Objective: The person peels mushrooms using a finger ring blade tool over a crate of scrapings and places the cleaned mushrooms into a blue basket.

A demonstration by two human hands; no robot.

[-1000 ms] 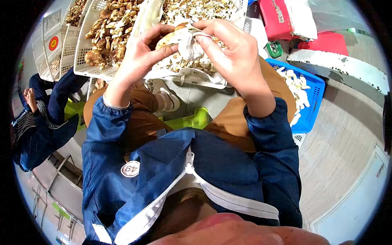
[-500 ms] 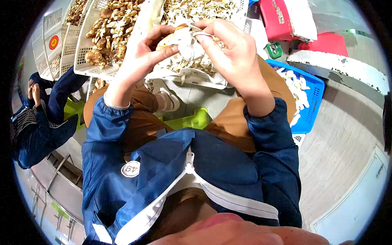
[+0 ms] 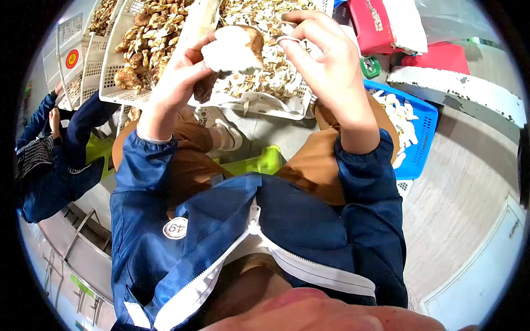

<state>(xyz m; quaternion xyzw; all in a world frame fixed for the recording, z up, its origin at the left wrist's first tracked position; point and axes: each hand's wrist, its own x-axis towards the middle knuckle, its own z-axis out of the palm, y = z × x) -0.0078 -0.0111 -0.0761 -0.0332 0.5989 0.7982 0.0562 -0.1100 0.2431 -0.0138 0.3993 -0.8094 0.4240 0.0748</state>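
Observation:
My left hand (image 3: 187, 69) pinches a mushroom (image 3: 231, 48) by its left side. A broad white face of the mushroom shows, with brown skin along its right edge. To the right, apart from the mushroom, my right hand (image 3: 326, 52) is raised with its thumb and fingers bent together. Something thin and pale shows at those fingertips, too small to name. Below both hands stands a white crate (image 3: 298, 113) of thin mushroom trimmings (image 3: 270, 71). Another white crate (image 3: 113, 83) on the left holds whole brown mushrooms (image 3: 149, 49).
A blue basket (image 3: 424, 140) of white mushroom slices (image 3: 402, 118) sits at my right. Beyond are a small green container (image 3: 370, 67) and a red bin (image 3: 371, 25). Another person (image 3: 52, 160) sits at the far left beside more crates. A lime-green stool (image 3: 259, 161) shows beneath me.
My right hand has moved right, away from the mushroom. The mushroom is turned so its white face shows more. The other person's hands have moved apart.

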